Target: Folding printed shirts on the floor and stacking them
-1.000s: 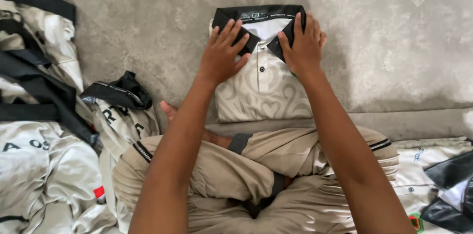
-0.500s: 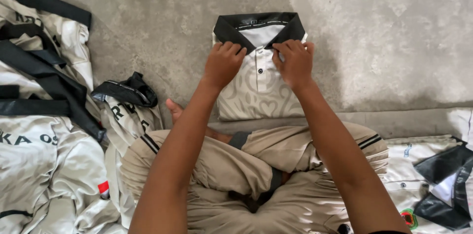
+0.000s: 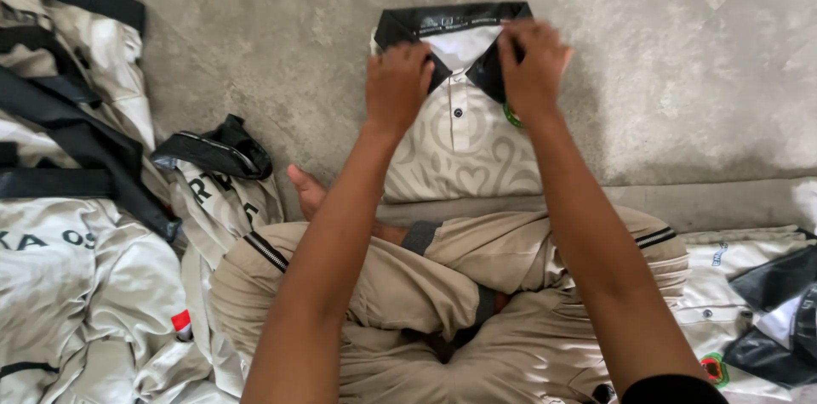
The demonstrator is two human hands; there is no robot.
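Note:
A folded beige polo shirt with a black collar and a pale swirl pattern lies on the grey floor in front of my crossed legs. My left hand grips the left collar flap with curled fingers. On the right flap of the collar rests my right hand, fingers bent over the fabric. Between the two hands the white inner neck and a dark button show. A small green badge peeks out beside my right wrist.
A heap of unfolded beige and black shirts covers the floor at my left, one black collar sticking up near my knee. More shirts lie at my right. A floor step edge runs behind my legs.
Both hands slid from the shirt's outer shoulders inward onto the collar flaps, and the fingers curled. The camera view shifted slightly so the shirt sits closer.

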